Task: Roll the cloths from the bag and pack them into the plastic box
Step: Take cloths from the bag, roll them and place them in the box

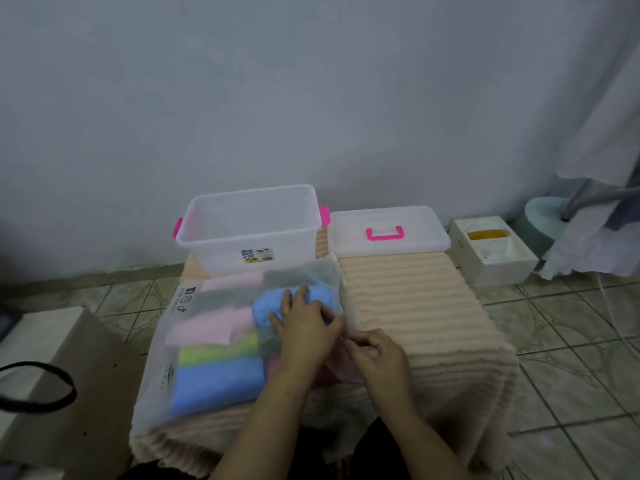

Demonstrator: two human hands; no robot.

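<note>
A translucent plastic bag [194,327] lies on a low surface covered by a peach ribbed cloth [415,317]. Several folded cloths show through it: pink, green and blue ones [214,382]. My left hand [304,327] lies on a blue cloth [270,306] at the bag's right, open end, thumb meeting the bag's edge. My right hand [374,355] pinches that edge of the bag just to the right. Behind the bag stands the clear plastic box [249,244] with pink latches, nothing in it.
The box's clear lid [388,233] with a pink handle lies to the right of the box. A white foam box [491,251] sits on the tiled floor at right, near a hanging curtain. A cardboard box [79,386] stands at left.
</note>
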